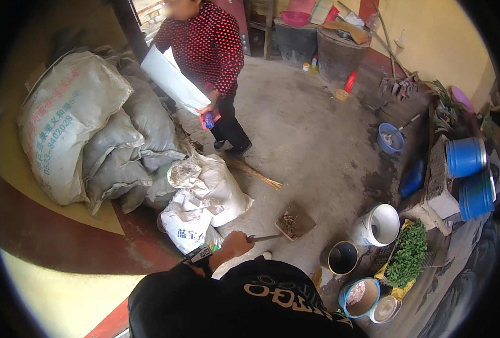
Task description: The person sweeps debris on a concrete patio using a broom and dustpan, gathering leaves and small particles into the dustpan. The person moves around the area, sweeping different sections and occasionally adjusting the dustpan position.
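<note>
My left hand (pixel 236 245) is closed around the handle of a dustpan (pixel 305 223), low in front of me. Some dry plant litter (pixel 287 223) lies in the pan, which is near or on the concrete floor. A device with buttons is strapped at my left wrist. My right hand is out of view. A straw broom (pixel 256 172) lies on the floor beyond the dustpan, its far part beside another person's feet. White woven sacks (pixel 229 194) stand close beyond my left hand.
A person (pixel 203 50) in a dotted top stands ahead, holding a white sheet or bag (pixel 176 82). Full sacks (pixel 70 126) are piled at left. At right are a white bucket (pixel 366 228), a black bucket (pixel 332 255), leafy greens (pixel 408 253) and blue barrels (pixel 465 157).
</note>
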A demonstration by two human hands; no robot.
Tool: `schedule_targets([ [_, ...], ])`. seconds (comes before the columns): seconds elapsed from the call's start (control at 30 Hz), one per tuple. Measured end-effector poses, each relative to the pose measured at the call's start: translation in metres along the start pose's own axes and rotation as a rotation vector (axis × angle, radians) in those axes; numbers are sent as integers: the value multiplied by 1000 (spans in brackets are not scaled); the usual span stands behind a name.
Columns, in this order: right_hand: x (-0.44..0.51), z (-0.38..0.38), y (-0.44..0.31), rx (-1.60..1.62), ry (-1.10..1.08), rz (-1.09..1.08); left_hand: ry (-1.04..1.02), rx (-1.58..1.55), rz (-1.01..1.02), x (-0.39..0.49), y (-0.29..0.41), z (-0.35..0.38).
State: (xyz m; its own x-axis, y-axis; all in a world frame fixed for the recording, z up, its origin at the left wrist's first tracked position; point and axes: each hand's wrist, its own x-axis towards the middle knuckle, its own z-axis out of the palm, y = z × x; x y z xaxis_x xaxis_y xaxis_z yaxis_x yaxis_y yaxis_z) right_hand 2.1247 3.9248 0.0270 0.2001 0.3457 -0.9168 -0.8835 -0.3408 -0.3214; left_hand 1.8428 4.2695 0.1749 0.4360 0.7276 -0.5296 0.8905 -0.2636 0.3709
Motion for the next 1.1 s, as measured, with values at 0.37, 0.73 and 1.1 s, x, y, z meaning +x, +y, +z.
schedule_targets([
  [0.37, -18, 7, 15, 28, 28, -2, -18, -23, 13, 4, -5, -6],
  [0.73, -51, -18, 68, 149, 47, -44, 26, 51, 90, 27, -19, 10],
  [1.1, -60, -50, 189, 395, 139, -69, 31, -194, 327, 74, -15, 18],
])
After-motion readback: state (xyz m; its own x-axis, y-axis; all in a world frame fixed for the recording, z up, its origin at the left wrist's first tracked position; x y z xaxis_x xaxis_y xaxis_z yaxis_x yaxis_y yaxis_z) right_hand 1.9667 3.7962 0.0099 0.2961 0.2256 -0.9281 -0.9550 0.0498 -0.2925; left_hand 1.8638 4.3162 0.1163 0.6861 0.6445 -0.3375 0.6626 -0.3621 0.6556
